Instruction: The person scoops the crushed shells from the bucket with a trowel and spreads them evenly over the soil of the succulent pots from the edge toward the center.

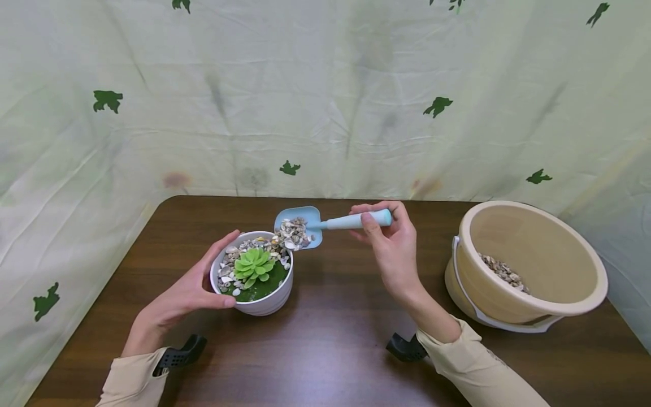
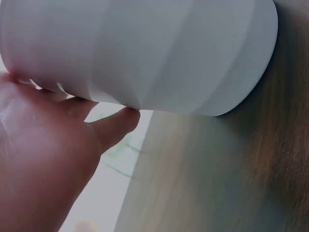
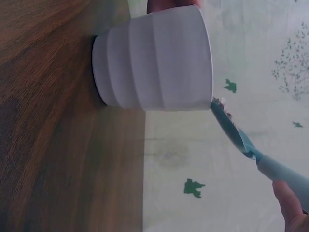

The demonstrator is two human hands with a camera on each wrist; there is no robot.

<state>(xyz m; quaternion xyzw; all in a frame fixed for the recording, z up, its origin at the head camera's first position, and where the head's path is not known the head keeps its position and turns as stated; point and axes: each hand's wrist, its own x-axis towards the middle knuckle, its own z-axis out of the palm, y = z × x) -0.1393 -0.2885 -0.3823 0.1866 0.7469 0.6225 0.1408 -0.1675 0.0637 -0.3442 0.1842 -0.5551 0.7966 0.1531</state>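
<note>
A white ribbed flower pot point(image 1: 265, 306) stands on the table, holding a green succulent point(image 1: 254, 266), small shells and pebbles, and a bare dark green patch at the front. My left hand point(image 1: 185, 291) grips the pot's left side, thumb at the front and fingers behind. In my right hand point(image 1: 396, 249) is the handle of a light blue shovel point(image 1: 316, 226), pinched between thumb and fingers. The shovel's blade carries a heap of shells point(image 1: 294, 233) and tilts down to the pot's right rim, which it appears to touch in the right wrist view.
A beige bucket point(image 1: 534, 223) with a pale handle stands on the right of the brown table point(image 1: 335, 333), with more shells point(image 1: 504, 272) at its bottom. A pale cloth backdrop point(image 1: 315, 113) with green leaf shapes hangs behind the table.
</note>
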